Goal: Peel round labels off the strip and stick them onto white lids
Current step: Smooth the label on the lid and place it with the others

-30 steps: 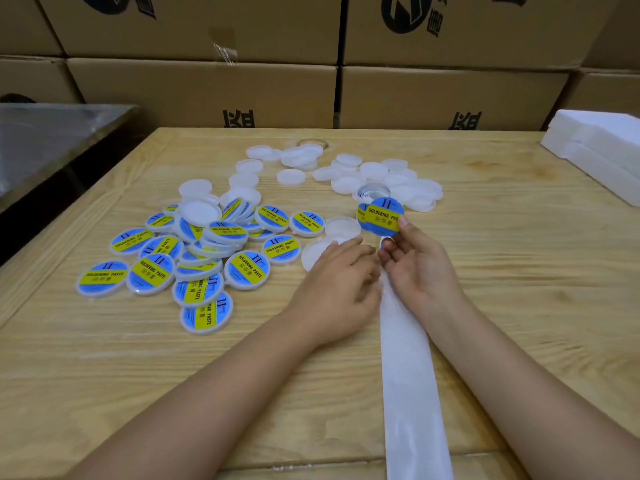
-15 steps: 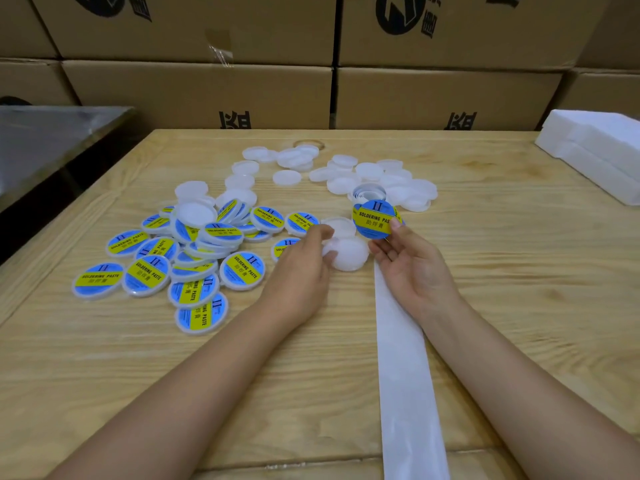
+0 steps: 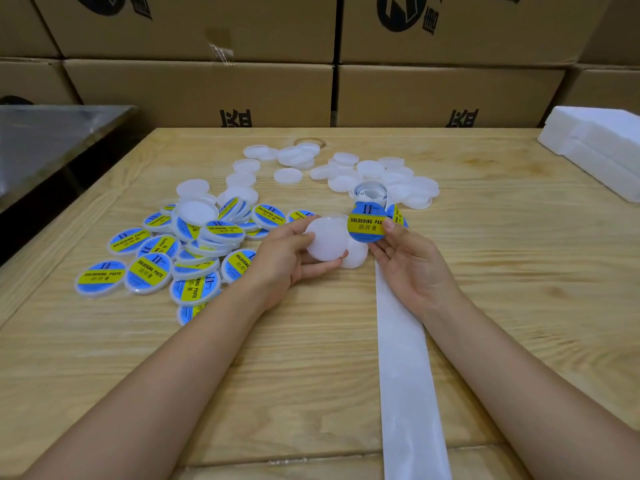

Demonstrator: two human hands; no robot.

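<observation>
My left hand (image 3: 284, 258) grips a plain white lid (image 3: 325, 239) by its edge, lifted a little off the table. Right beside it, my right hand (image 3: 412, 268) pinches a round blue and yellow label (image 3: 367, 221) that touches the lid's right rim. The white backing strip (image 3: 405, 368) runs from under my right hand toward the table's near edge, and its rolled end (image 3: 370, 191) lies just beyond the label. Another white lid (image 3: 356, 254) rests on the table under my hands.
A heap of labelled lids (image 3: 173, 258) lies to the left. Bare white lids (image 3: 374, 171) are scattered behind. White foam blocks (image 3: 599, 147) sit at the far right. Cardboard boxes (image 3: 277, 91) wall the back, and a metal surface (image 3: 48, 140) stands at left.
My left hand picked a white lid off the table and raised it toward the label. My right hand kept hold of the label and shifted slightly left.
</observation>
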